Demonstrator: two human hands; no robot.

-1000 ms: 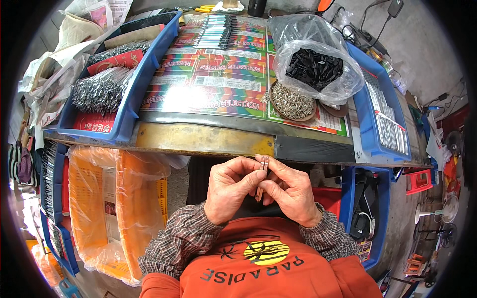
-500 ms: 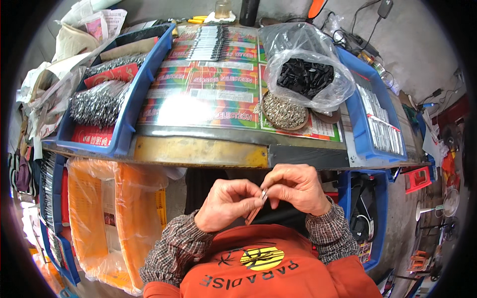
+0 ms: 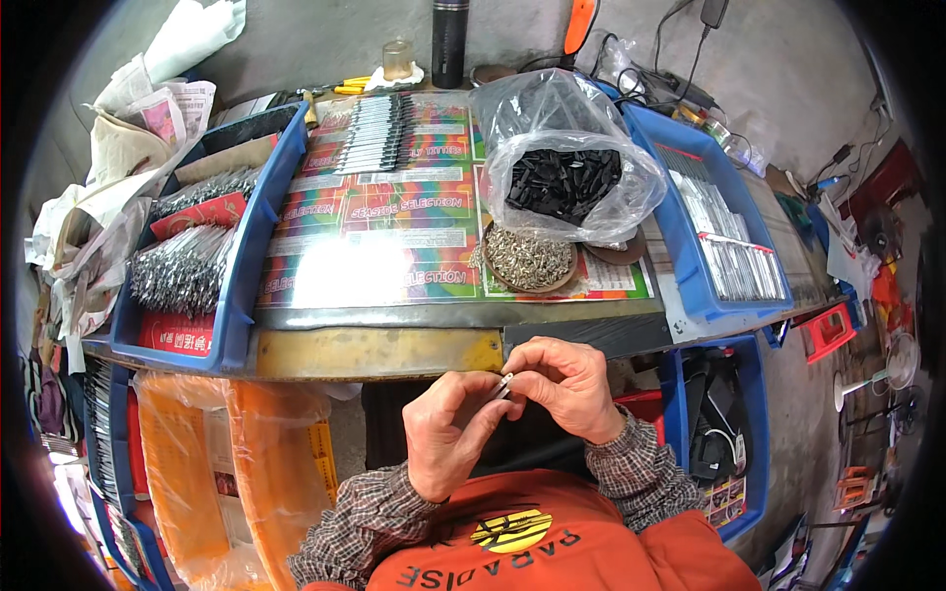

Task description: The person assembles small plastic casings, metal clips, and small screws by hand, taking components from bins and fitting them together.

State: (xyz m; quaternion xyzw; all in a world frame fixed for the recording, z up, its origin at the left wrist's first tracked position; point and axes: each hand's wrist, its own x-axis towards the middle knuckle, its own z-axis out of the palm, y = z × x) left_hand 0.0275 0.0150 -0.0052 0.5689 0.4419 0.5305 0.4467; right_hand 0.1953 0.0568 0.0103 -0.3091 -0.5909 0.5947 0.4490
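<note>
In front of my chest, below the table edge, both hands meet at a slim silvery piece [image 3: 505, 386], whose exact kind I cannot make out. My left hand [image 3: 448, 428] pinches its lower part between thumb and fingers. With its fingertips, my right hand [image 3: 570, 390] grips the upper end. Fingers hide much of the piece. Beyond them on the table are a round dish [image 3: 490, 258] of small metal parts and a clear plastic bag [image 3: 645, 187] holding small black pieces [image 3: 562, 182]. A row of slim silvery pieces with black ends [image 3: 376, 133] lies farther back.
A blue tray [image 3: 236, 295] of thin metal pieces stands at the left, another blue tray [image 3: 705, 295] with slim pale pieces at the right. Below the table are a plastic-lined orange crate [image 3: 251, 473] and a blue bin [image 3: 680, 414]. A black bottle [image 3: 449, 44] stands at the back.
The view has tilted, so the table sits lower in the picture. My left hand has turned, with its fingers closer around the slim piece; both hands stay together on it.
</note>
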